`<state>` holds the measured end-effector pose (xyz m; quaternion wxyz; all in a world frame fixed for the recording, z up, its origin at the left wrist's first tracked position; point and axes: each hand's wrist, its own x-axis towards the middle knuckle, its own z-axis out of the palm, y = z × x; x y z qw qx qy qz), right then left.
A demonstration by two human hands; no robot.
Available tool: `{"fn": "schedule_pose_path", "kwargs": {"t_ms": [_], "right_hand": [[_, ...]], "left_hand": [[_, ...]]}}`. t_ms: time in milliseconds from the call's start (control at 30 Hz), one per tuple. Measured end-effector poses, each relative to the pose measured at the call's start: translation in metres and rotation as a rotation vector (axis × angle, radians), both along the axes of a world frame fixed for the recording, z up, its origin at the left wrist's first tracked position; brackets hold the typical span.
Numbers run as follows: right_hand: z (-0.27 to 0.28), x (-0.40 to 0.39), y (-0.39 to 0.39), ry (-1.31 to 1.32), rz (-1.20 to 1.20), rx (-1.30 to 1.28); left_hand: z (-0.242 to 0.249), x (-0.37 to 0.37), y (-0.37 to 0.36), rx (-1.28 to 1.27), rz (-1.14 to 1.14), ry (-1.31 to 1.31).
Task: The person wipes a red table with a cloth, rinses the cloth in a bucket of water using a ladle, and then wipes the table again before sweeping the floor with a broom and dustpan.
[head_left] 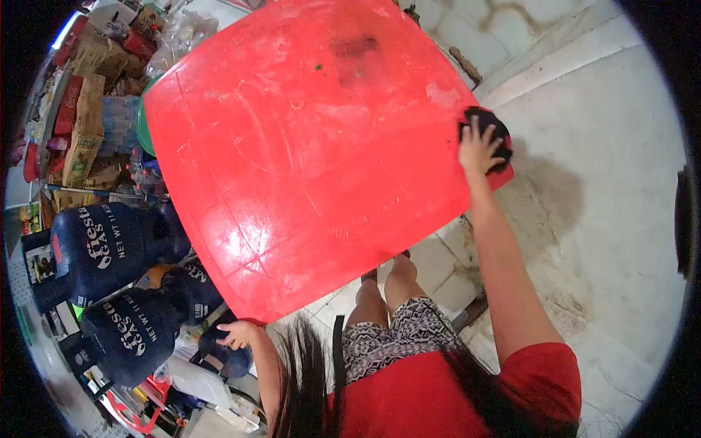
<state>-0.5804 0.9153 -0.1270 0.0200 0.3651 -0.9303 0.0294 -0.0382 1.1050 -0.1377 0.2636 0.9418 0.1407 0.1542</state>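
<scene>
A red tabletop with wet, shiny patches and a dark smudge near its far side fills the middle of the view. At its right corner my right hand lies with fingers spread on a black cloth, pressing it against the table. My left hand is by the near left corner, just below the red edge, with its fingers apart and nothing visible in them.
Dark blue gas cylinders stand to the left, below cardboard boxes and packed bottles. A white wall is on the right. Light floor tiles show beneath the table.
</scene>
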Motion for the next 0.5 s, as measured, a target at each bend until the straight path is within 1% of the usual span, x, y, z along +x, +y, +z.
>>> {"fn": "schedule_pose_path", "kwargs": {"t_ms": [100,167,233,267,333,400,433,500], "right_hand": [[0.002,0.074,-0.047,0.055,0.32,-0.047],[-0.004,0.132,-0.082,0.051,0.499,-0.209],[0.007,0.195,-0.107,-0.029,0.694,-0.261],[0.004,0.227,-0.114,-0.108,0.799,-0.355],[0.01,0.288,-0.108,-0.241,0.939,-0.372],[0.012,0.329,-0.086,-0.382,1.118,-0.388],[0.016,0.337,-0.072,-0.456,1.207,-0.362],[0.018,0.336,-0.05,-0.534,1.36,-0.317]], "left_hand": [[0.014,-0.01,-0.005,-0.012,0.04,0.048],[0.009,-0.003,-0.001,-0.023,0.117,0.079],[-0.003,0.008,0.006,-0.053,0.061,0.025],[0.005,0.0,0.003,-0.065,0.049,0.031],[0.001,0.009,0.007,-0.046,0.037,0.018],[-0.001,0.007,0.008,-0.02,0.014,-0.016],[-0.004,0.007,0.01,-0.017,0.024,-0.014],[-0.009,0.014,0.016,0.069,-0.01,-0.038]]}}
